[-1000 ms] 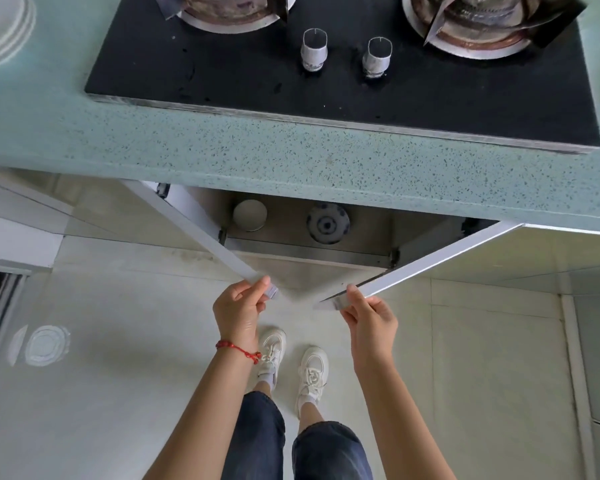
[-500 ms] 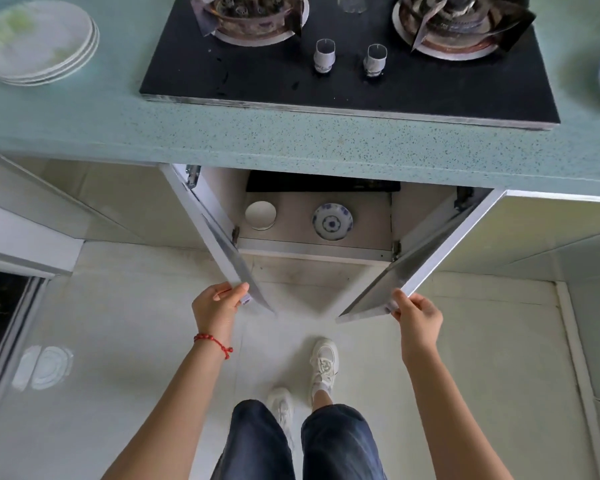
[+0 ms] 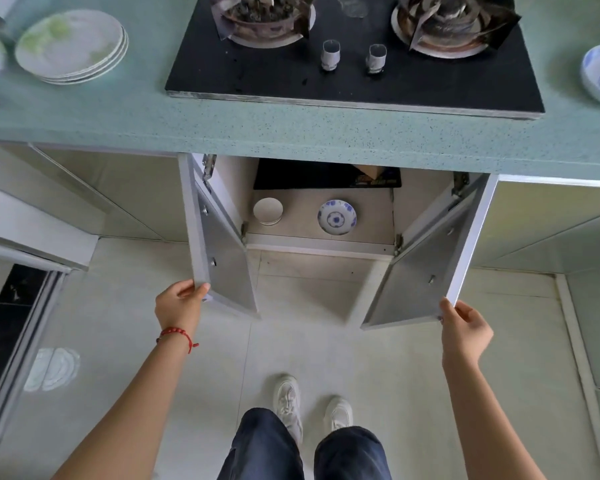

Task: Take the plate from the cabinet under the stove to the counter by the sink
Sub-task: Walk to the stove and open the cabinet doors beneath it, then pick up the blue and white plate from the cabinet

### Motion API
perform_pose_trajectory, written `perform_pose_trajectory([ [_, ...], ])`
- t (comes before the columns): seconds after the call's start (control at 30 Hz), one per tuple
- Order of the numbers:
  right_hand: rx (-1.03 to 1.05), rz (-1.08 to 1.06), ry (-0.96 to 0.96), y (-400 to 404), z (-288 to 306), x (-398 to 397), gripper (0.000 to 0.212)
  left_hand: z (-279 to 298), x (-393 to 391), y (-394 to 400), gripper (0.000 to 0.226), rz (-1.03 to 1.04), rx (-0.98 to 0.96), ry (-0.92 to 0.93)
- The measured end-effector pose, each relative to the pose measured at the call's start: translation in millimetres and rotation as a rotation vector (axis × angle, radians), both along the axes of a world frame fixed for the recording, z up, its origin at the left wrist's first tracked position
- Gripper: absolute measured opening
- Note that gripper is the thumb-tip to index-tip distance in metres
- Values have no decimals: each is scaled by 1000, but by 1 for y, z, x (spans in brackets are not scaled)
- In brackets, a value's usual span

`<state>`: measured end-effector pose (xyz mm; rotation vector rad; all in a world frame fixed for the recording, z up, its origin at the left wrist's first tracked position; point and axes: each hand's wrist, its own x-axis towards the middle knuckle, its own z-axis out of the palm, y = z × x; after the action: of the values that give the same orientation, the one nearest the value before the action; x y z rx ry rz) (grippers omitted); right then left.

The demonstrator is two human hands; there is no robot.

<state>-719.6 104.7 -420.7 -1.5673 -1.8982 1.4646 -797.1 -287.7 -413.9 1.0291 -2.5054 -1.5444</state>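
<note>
Arms outstretched, left hand (image 3: 179, 304) and right hand (image 3: 465, 329) each grip a door edge.

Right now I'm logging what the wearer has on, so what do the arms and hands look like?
Both forearms are bare, with no sleeves in view and no gloves. The left hand has a red beaded bracelet with a red cord end at its wrist. The right hand and its wrist show nothing worn.
</note>
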Motion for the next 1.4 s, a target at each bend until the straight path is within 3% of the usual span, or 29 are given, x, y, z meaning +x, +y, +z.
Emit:
perform_pose_trajectory([
  [0.2,24,-67,-12,26,3,25,21,3,4,-10,15,-7,-100,12],
  [0.43,5,-157,-14,52,8,45,16,7,6,-11,12,-31,-260,-10],
  [0.53,43,-143,-32,45,13,47,11,11,11,-10,6,-142,-457,5],
  [0.63,99,-95,-61,18,20,47,27,13,22,-2,28,-338,-606,134],
  [0.73,105,39,-74,-20,27,46,47,20,32,20,28,-566,-641,206],
  [0.93,232,530,-135,-65,29,27,49,22,32,58,41,-903,-774,104],
  [1.17,371,809,-252,-47,16,-22,48,3,-10,79,47,-1017,-810,48],
  [1.4,359,964,-349,-13,-43,-69,48,-44,-53,116,50,-1038,-808,3],
])
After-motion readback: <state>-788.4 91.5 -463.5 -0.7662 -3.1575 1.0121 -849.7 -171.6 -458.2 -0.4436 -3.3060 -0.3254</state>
